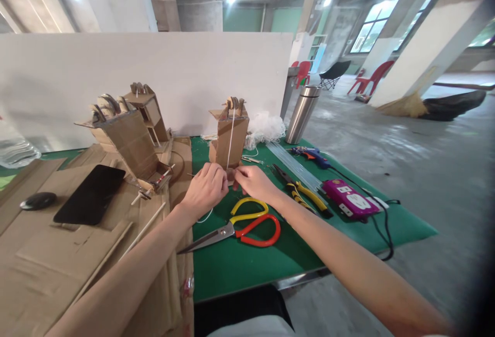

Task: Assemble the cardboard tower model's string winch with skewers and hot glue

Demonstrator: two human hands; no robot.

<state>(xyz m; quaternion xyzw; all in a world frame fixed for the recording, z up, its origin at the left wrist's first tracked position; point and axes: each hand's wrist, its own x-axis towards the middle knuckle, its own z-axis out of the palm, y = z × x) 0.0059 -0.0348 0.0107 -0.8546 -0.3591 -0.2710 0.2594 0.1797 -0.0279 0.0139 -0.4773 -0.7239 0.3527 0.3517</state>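
Note:
A cardboard tower model (232,133) stands upright on the green table. Round cardboard discs (232,103) sit on a stick at its top, and a white string (232,138) runs from them down its front. My left hand (209,185) is closed at the left of the tower's base, knuckles up. A thin rod tip shows beside its left edge. From the right, my right hand (253,181) pinches at the same low spot, close to the string's lower end. Fingers hide what each hand grips. Scissors (235,229) with yellow and red handles lie just below the hands.
Two more cardboard models (131,144) stand left on flat cardboard (50,254), near a black phone (91,192) and mouse (38,201). Rightward lie pliers (299,190), clear glue sticks (296,164), a glue gun (311,155), a purple box (350,200) with cable, and a steel flask (303,115).

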